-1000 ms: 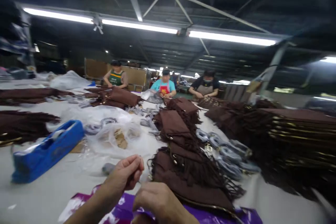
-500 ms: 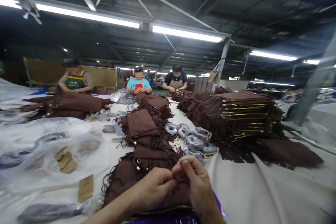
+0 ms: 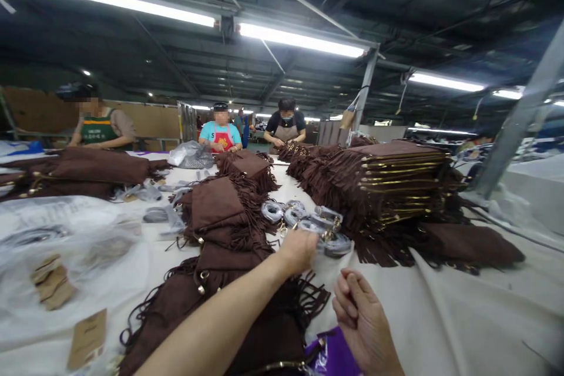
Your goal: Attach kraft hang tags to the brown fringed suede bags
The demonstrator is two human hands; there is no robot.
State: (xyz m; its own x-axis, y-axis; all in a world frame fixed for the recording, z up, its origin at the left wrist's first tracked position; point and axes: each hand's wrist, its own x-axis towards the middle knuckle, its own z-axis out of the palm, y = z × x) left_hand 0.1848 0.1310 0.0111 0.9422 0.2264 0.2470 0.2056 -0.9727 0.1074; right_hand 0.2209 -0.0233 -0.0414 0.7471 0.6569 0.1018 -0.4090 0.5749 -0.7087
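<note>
My left hand (image 3: 299, 251) is stretched forward at the near edge of a cluster of coiled grey straps (image 3: 325, 224) in clear wrap, with gold clips. It is blurred and its fingers are mostly hidden, so whether it grips a coil cannot be told. My right hand (image 3: 363, 317) is raised to the right of the nearest brown fringed bag (image 3: 176, 317). Its thumb presses against curled fingers, and anything between them is too small to make out. Below the hands a purple plastic sheet (image 3: 337, 349) shows beside the bag's gold zip.
More brown fringed bags (image 3: 218, 202) run up the middle of the table. A tall stack of bags (image 3: 400, 176) stands at right. Clear plastic (image 3: 110, 264) and brown paper tags (image 3: 88, 335) lie at left. Several co-workers (image 3: 288, 129) work across the table.
My hands were together over the nearest bag and are now apart. The left has moved forward to the coiled straps; the right has moved slightly right. The view has shifted right.
</note>
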